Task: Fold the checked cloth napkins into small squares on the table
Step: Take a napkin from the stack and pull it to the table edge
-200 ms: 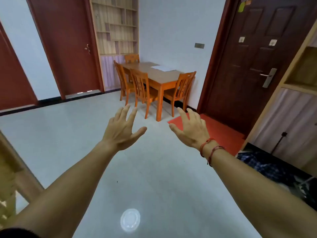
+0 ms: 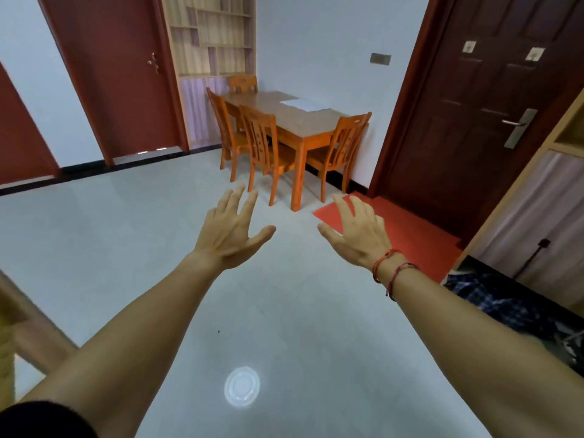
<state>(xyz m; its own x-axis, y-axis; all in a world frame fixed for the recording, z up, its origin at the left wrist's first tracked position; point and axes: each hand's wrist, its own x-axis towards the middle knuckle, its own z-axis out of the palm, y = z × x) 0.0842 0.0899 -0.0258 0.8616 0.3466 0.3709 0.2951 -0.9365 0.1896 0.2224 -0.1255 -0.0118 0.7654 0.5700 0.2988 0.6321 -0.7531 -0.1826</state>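
Both arms reach out in front of me over the pale floor. My left hand [image 2: 232, 230] is spread with straight fingers and holds nothing. My right hand [image 2: 357, 232], with red cords on its wrist, is also spread and holds nothing. A wooden table [image 2: 294, 120] stands across the room against the white wall, with a flat white sheet [image 2: 301, 104] on top. A dark blue checked cloth [image 2: 493, 298] lies crumpled on the floor at the right, partly behind my right forearm.
Several orange wooden chairs [image 2: 262, 143] surround the table. A red mat [image 2: 407, 235] lies before the dark door [image 2: 480, 105] at right. A red-brown door [image 2: 117, 74] and shelving [image 2: 215, 36] stand at the back. A wooden cabinet [image 2: 543, 197] lines the right.
Both hands hold almost the same pose; the view has barely shifted.
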